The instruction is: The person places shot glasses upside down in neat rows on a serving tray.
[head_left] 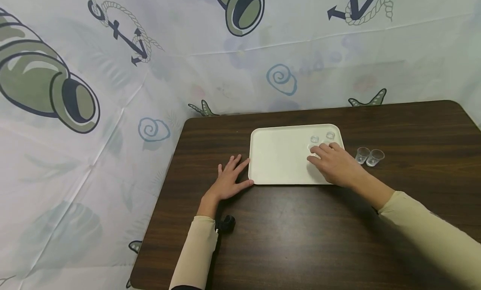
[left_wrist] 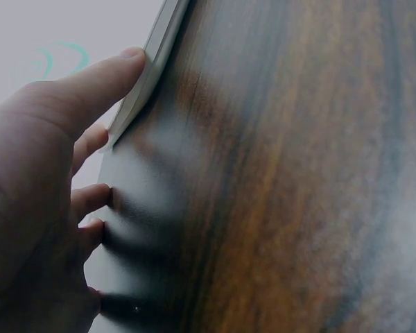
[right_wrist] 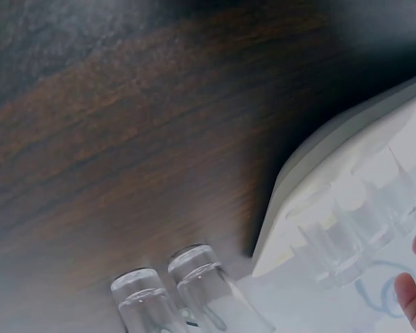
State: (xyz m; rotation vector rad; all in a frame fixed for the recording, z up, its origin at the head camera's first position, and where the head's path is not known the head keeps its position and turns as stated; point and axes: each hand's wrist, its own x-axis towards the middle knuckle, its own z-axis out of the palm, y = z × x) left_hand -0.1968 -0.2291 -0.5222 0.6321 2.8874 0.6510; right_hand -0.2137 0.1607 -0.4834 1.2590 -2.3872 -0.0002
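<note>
A cream tray (head_left: 279, 156) lies on the table. My left hand (head_left: 228, 183) is spread flat at its left end, thumb and forefinger touching the rim; in the left wrist view the thumb (left_wrist: 114, 76) rests along the tray's edge. My right hand (head_left: 334, 165) reaches over the tray's right part, fingers bent round a small clear shot glass (head_left: 311, 147) that they mostly hide. Behind it stand two more shot glasses, one to the left (head_left: 314, 139) and one to the right (head_left: 330, 135). In the right wrist view only some fingertips (right_wrist: 410, 295) show beside the glasses.
Two more clear shot glasses, one nearer the tray (head_left: 362, 155) and one farther right (head_left: 375, 157), stand close together on the dark wooden table (head_left: 285, 231), right of the tray. A patterned cloth (head_left: 233, 73) hangs behind the table and along its left side.
</note>
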